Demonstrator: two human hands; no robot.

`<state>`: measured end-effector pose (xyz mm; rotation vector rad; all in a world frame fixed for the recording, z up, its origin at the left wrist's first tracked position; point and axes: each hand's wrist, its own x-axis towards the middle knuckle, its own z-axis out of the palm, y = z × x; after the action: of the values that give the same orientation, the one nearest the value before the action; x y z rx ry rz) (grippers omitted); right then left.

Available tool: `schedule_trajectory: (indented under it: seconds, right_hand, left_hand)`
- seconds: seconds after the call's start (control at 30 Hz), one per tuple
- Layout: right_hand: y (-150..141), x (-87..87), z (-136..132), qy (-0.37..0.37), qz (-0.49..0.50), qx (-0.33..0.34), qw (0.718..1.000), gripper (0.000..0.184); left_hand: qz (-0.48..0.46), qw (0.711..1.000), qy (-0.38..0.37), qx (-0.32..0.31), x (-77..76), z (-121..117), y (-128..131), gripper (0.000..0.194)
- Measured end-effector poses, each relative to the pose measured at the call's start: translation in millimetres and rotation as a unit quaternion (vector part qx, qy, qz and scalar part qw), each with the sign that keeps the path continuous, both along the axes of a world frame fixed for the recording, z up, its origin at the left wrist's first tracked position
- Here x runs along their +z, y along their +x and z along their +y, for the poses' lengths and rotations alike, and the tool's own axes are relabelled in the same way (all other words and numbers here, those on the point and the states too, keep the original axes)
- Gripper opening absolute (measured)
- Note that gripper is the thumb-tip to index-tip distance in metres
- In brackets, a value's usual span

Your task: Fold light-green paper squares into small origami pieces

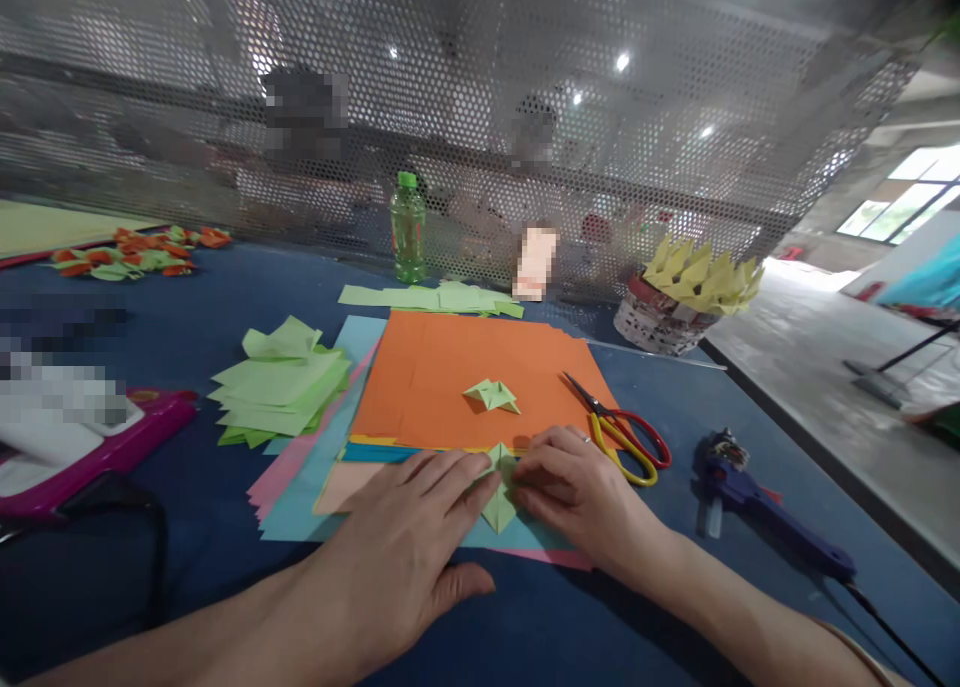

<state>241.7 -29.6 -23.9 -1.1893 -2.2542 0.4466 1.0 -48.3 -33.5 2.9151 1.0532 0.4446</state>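
Observation:
A light green piece of folded paper (pixel 500 514), diamond-shaped with a centre crease, lies on the stacked coloured sheets between my hands. My left hand (pixel 420 517) reaches over its left side, fingers stretched out together and fingertips touching the paper, thumb apart. Curled in at the right edge, the fingers of my right hand (pixel 577 487) pinch the same paper; a ring shows on one finger. Just beyond, a small finished-looking green folded piece (pixel 493 395) rests on the orange sheets (pixel 450 357). Red-and-yellow-handled scissors (pixel 619 432) lie partly on the orange stack, right of it.
Green paper squares (pixel 281 387) are piled at left, with green strips (pixel 435 297) at the back. A glue gun (pixel 780 517) lies right. A green bottle (pixel 408 229), a pot with yellow folded points (pixel 667 307), orange-green pieces (pixel 142 252) and a magenta-edged object (pixel 150 432) surround the sheets.

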Motion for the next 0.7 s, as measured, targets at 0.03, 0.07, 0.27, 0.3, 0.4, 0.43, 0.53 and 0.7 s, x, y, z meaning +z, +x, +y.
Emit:
schedule_trajectory:
  seconds: [0.03,0.07,0.27,0.3,0.4,0.43,0.53,0.7]
  right_hand:
    - [0.2,0.0,0.1,0.000,0.003,0.002,1.000,0.009]
    - [0.4,-0.1,0.3,-0.001,0.006,0.003,1.000,0.009]
    - [1.2,-1.0,0.4,-0.002,0.006,0.002,1.000,0.011]
    - [1.3,-1.1,0.2,-0.002,0.006,0.001,1.000,0.011]
    - [1.5,-0.7,-0.4,0.000,0.008,0.002,1.000,0.010]
    - [1.5,-0.3,-0.5,0.001,0.008,0.003,1.000,0.010]
    - [1.3,1.2,-0.7,-0.004,0.003,0.002,1.000,0.010]
    - [1.0,1.7,-1.3,-0.013,0.009,-0.002,1.000,0.011]
  left_hand:
    - [0.001,1.000,0.004,-0.004,0.8,0.0,0.1,0.060]
    - [0.000,1.000,0.009,-0.012,1.9,0.0,0.3,0.059]
    - [-0.018,0.998,0.016,-0.050,7.3,0.3,1.2,0.040]
    - [-0.021,0.998,0.018,-0.048,7.3,0.2,1.2,0.039]
    - [-0.030,0.999,0.028,-0.036,6.0,-0.8,1.3,0.037]
    - [-0.032,0.998,0.028,-0.034,5.5,-1.1,1.4,0.037]
    - [-0.036,0.998,0.024,-0.038,4.9,-1.5,1.4,0.037]
    - [-0.033,0.999,0.013,-0.034,6.5,-1.0,1.6,0.033]
